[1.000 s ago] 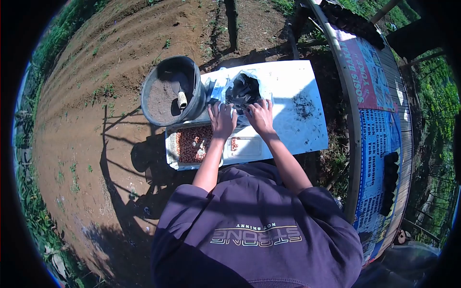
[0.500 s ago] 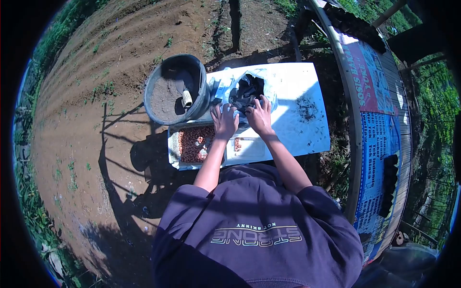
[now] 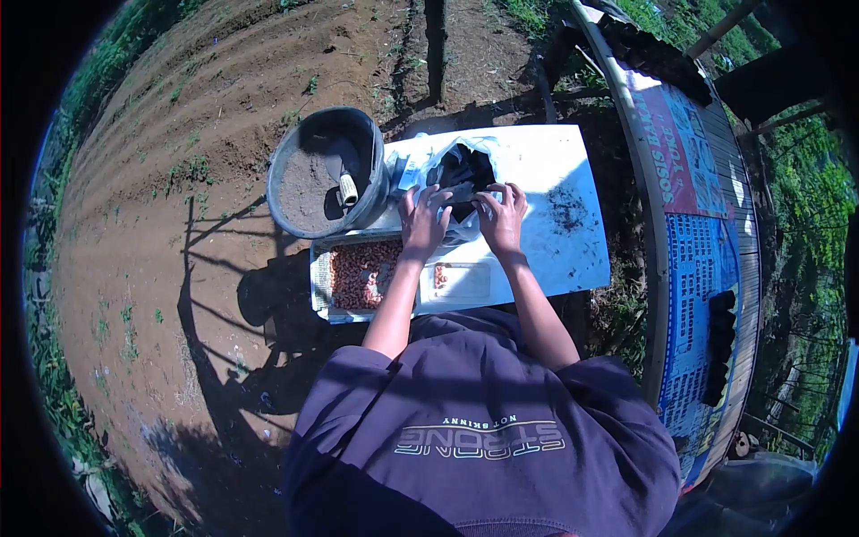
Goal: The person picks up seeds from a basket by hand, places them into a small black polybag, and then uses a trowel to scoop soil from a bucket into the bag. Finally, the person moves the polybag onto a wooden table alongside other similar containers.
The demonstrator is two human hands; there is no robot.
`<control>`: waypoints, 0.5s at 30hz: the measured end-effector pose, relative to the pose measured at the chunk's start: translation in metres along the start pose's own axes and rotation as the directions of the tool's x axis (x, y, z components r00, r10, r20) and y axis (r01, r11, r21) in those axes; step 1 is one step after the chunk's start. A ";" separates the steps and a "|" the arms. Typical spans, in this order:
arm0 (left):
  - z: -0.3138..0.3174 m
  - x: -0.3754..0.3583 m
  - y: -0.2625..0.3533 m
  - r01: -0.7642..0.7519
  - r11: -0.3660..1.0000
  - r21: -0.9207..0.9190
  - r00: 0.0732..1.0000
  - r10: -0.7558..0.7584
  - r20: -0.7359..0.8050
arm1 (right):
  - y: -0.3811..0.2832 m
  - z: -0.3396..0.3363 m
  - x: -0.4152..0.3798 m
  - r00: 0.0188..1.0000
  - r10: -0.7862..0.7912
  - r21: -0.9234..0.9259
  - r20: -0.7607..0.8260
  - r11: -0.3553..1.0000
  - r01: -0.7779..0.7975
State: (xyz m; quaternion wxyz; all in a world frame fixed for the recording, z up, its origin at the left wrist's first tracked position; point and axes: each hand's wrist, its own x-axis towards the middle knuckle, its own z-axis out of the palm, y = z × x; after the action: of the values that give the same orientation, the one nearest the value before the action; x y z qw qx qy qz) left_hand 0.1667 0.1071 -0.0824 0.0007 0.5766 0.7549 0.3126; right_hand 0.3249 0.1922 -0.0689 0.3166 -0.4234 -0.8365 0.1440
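Note:
My left hand (image 3: 424, 220) and my right hand (image 3: 503, 219) are raised over the near rim of a white plastic bag (image 3: 483, 149). Between their fingertips stretches a small black plastic bag (image 3: 460, 191), one side pinched by each hand. More black plastic pieces (image 3: 467, 165) lie inside the white bag. Under my left forearm is a newspaper-lined tray (image 3: 319, 285) of reddish-brown seeds (image 3: 353, 273). Just right of that forearm, a shallow white tray (image 3: 470, 279) holds several of the same seeds.
A large dark bucket (image 3: 276, 199) of soil, with a trowel (image 3: 348, 186) in it, stands left of the white table (image 3: 555, 259). Dark crumbs (image 3: 565, 208) are scattered on the tabletop. A wooden structure with printed banners (image 3: 693, 268) rises at the right.
My hands have drawn back slightly from the white bag's opening. The small black bag now shows stretched between my fingertips. My right hand has turned, its fingers bent inward.

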 end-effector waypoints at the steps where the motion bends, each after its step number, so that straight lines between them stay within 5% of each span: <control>1: 0.000 0.001 0.001 -0.001 1.000 -0.001 1.000 0.001 0.001 | 0.000 -0.002 0.002 0.999 -0.013 0.018 -0.029 1.000 0.013; 15: -0.008 0.013 0.015 -0.009 0.994 -0.107 0.997 0.000 -0.079 | 0.002 -0.019 0.014 0.995 -0.018 0.106 -0.095 0.994 0.028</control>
State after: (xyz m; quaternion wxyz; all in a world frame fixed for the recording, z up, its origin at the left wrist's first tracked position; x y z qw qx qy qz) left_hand 0.1721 0.1167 -0.0643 0.0013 0.5647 0.7350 0.3753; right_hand 0.3324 0.2042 -0.0504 0.3797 -0.4024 -0.8165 0.1652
